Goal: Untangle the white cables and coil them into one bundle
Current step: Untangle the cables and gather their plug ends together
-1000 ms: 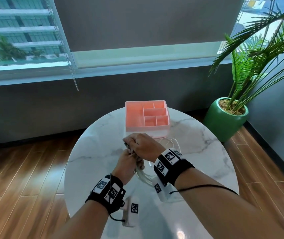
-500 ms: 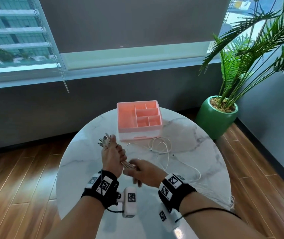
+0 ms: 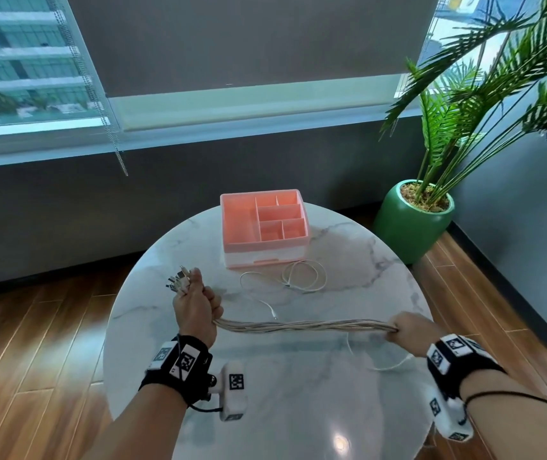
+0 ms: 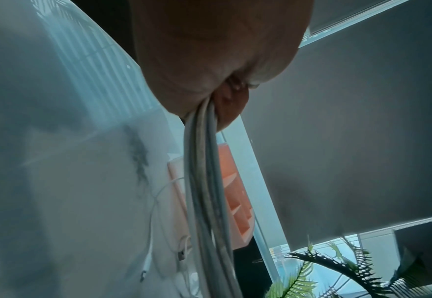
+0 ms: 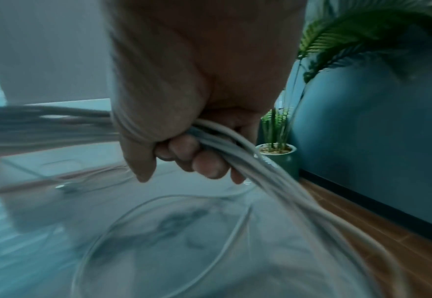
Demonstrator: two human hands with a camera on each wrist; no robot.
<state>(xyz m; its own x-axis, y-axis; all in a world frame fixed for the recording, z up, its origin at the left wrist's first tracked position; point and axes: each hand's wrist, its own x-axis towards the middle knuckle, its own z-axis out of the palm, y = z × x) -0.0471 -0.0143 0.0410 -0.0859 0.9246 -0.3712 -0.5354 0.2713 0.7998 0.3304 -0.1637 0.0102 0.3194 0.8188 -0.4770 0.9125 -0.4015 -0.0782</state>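
Observation:
Several white cables (image 3: 302, 326) run as one strand between my two hands above the round marble table (image 3: 298, 410). My left hand (image 3: 195, 302) grips the strand near its connector ends (image 3: 177, 280), which stick up out of the fist. My right hand (image 3: 411, 332) grips the same strand (image 5: 235, 145) at the table's right side, fingers curled round it, and the cables trail down past it. In the left wrist view the cables (image 4: 207, 181) hang from the fist. One thin white cable (image 3: 302, 277) lies loose on the table in front of the box.
A pink compartment box (image 3: 263, 224) stands at the table's far side. A green pot (image 3: 411, 224) with a palm stands on the wooden floor to the right, near a dark wall. A window sill runs behind the table.
My right hand has slid rightward along the cables, away from the left hand, and the strand is now stretched between them. The left hand still holds the connector ends.

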